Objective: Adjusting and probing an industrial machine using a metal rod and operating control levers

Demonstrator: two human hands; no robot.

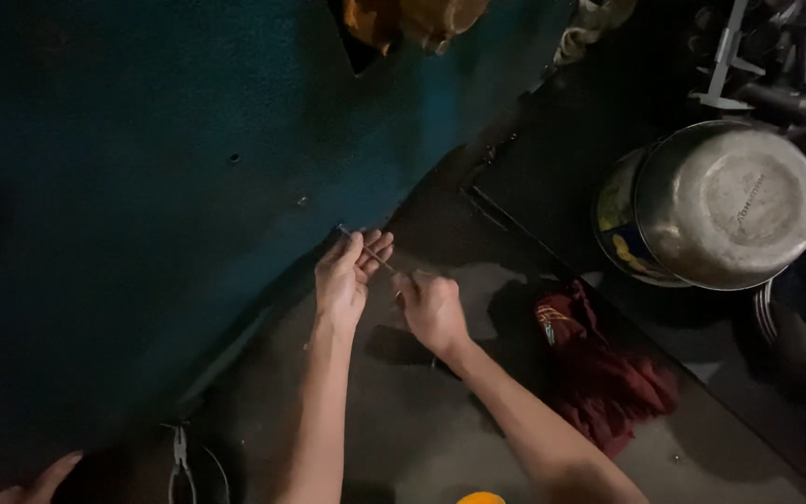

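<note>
A thin metal rod (366, 248), perhaps a long nail or pin, is held between both hands just in front of the dark teal panel (142, 168), above the grey floor (422, 420). Its long axis runs on a slant, from a far tip near the panel's lower edge down towards the right hand (431, 308). The far part is pinched between the fingertips of the left hand (345, 278), whose fingers are closed around it. The near end disappears into the right hand, which is curled shut; whether that end is truly gripped there or merely touched cannot be told, since the fingers cover it. The left hand lies nearer the rod's far tip and the panel; the right hand sits just beside it, lower and nearer the body.

The rod is thin and dimly lit, so its head, point and exact length are hard to make out. A dark shadow lies on the floor under the right wrist.

Near the right forearm a crumpled red cloth (599, 373) lies on the floor. Further off, towards the right edge, an upturned steel bowl (729, 201) rests over a second vessel, with metal tools (776, 56) behind it in deep shade. At the lower left edge a pair of pliers (179, 462) lies on the floor, and beside it part of a foot or hand (39, 485) is cut off by the frame.
</note>
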